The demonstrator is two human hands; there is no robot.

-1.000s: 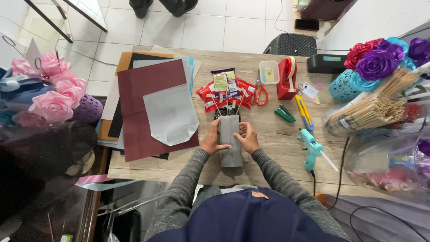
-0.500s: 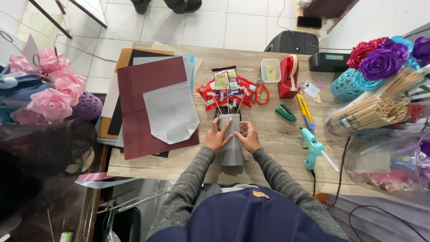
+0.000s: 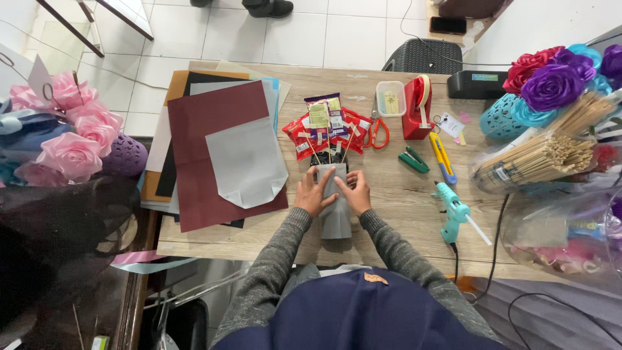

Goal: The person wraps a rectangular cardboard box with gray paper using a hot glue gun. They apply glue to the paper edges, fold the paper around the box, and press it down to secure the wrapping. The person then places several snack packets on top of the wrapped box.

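- Left hand [image 3: 313, 194] lies flat against the left side of the grey paper wrap [image 3: 335, 214], fingers stretched over its top edge.
- Right hand [image 3: 356, 192] presses the wrap's right side, fingers curled over the front.
- Wrap lies on the wooden table [image 3: 402, 214], near the front edge, directly in front of the person.
- Snack packets on sticks [image 3: 327, 126] stick out of the wrap's far end.
- Grey sheet [image 3: 246, 162] on maroon paper [image 3: 194, 175] to the left.
- Glue gun [image 3: 451, 210], green stapler [image 3: 413, 159] and red tape dispenser [image 3: 418, 107] to the right.
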